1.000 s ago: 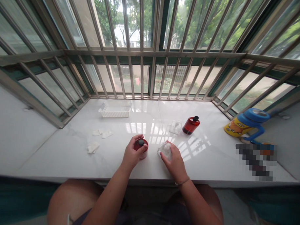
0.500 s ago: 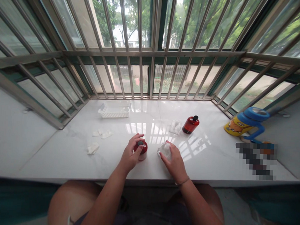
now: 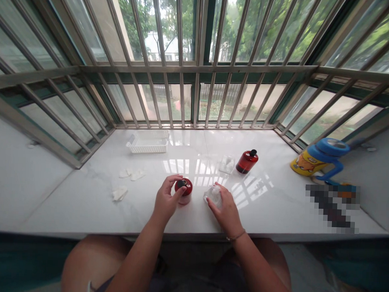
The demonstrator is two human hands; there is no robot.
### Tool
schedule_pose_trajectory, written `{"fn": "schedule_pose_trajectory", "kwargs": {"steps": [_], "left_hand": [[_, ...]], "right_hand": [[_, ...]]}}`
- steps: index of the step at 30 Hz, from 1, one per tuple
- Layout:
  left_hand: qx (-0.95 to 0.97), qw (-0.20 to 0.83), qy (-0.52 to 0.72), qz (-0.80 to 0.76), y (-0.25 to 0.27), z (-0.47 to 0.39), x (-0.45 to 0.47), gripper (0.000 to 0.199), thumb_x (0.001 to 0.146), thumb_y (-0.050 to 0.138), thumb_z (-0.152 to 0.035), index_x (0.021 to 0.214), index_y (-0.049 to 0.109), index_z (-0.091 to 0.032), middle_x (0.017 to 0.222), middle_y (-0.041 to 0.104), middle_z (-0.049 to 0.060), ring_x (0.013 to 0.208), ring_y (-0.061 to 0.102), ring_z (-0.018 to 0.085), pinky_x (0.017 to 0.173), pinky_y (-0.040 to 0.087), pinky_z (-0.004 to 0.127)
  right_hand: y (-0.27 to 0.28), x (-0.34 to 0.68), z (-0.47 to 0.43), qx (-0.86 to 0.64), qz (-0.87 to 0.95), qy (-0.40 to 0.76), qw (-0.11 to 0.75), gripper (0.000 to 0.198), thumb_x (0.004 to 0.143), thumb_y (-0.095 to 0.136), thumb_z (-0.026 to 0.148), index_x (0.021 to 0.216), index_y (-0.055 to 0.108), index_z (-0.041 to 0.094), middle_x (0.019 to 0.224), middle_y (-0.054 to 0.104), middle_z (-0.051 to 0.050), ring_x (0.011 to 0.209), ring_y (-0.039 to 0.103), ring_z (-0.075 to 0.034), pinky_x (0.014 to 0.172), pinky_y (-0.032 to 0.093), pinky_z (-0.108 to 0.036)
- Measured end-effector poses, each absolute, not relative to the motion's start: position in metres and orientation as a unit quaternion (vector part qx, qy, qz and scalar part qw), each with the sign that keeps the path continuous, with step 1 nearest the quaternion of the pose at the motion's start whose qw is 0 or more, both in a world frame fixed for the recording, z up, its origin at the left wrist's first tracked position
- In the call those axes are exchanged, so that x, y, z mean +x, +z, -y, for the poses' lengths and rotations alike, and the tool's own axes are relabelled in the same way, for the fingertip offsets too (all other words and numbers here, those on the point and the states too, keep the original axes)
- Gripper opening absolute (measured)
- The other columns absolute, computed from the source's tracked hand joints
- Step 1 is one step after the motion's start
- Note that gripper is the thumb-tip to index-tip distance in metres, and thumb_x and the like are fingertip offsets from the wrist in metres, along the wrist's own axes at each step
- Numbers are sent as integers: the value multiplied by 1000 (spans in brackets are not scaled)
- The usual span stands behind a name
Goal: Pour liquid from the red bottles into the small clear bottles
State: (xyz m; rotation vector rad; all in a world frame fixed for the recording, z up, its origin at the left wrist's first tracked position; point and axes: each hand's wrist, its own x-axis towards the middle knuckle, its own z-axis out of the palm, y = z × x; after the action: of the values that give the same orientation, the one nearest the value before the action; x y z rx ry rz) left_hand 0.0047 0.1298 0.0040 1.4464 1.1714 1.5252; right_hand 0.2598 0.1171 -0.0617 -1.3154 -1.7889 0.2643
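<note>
In the head view my left hand (image 3: pixel 168 196) pinches a small black cap (image 3: pixel 181 184) between thumb and fingers. The cap tilts at the top of a red bottle (image 3: pixel 184 195) standing upright on the white counter, and what looks like the bottle's round mouth shows beside it. My right hand (image 3: pixel 224 205) curls around a clear, see-through container (image 3: pixel 213 195) resting on the counter; its exact shape is partly hidden by the fingers. Beyond that hand stands a second red bottle (image 3: pixel 246 162) with its black cap on. Another clear piece (image 3: pixel 227 163) sits just left of this bottle.
A white perforated basket (image 3: pixel 147 143) is at the back left. Several crumpled white scraps (image 3: pixel 119 193) lie to the left. On the right stand a blue and yellow mug (image 3: pixel 318 158) and a pixelated patch. Metal bars (image 3: pixel 197 69) line the window behind the counter (image 3: pixel 93 206).
My left hand has shifted slightly left, and the black cap has tipped off centre, exposing the red bottle's top. My right hand stays where it was on the clear container.
</note>
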Motion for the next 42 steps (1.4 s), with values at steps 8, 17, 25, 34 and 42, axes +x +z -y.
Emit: {"fn": "schedule_pose_trajectory", "kwargs": {"steps": [8, 17, 25, 34, 42], "left_hand": [[401, 247, 573, -670, -5, -136, -55, 62, 96, 57, -73, 113, 76, -16, 101, 80, 9, 81, 71, 21, 73, 57, 32], [468, 130, 292, -824, -23, -143, -138, 39, 88, 60, -57, 80, 75, -21, 77, 74, 10, 79, 70, 34, 76, 52, 41], [503, -22, 365, -783, -3, -132, -105, 42, 97, 58, -48, 124, 66, -16, 99, 66, 9, 94, 65, 29, 92, 54, 43], [768, 154, 442, -437, 20, -55, 33, 12, 104, 60, -21, 94, 66, -23, 86, 70, 5, 83, 66, 20, 77, 55, 32], [726, 304, 398, -471, -22, -55, 48, 22, 104, 56, -25, 120, 71, -28, 116, 78, 11, 107, 75, 27, 91, 65, 44]], "right_hand": [[-61, 260, -116, -529, 719, 106, 438, 51, 100, 71, 39, 146, 55, 26, 148, 65, -14, 136, 62, -34, 116, 52, -57], [-61, 260, -117, -527, 716, 112, 443, 50, 99, 71, 39, 146, 56, 26, 148, 65, -14, 136, 62, -34, 116, 52, -58], [-62, 260, -117, -529, 714, 109, 446, 52, 98, 72, 39, 146, 56, 27, 147, 65, -13, 134, 63, -34, 117, 52, -58], [-50, 279, -113, -499, 736, 218, 403, 60, 95, 77, 41, 149, 55, 29, 152, 63, -12, 141, 60, -32, 121, 50, -55], [-33, 299, -95, -461, 760, 298, 348, 60, 95, 78, 44, 151, 59, 32, 163, 53, -11, 150, 54, -31, 126, 45, -54]]}}
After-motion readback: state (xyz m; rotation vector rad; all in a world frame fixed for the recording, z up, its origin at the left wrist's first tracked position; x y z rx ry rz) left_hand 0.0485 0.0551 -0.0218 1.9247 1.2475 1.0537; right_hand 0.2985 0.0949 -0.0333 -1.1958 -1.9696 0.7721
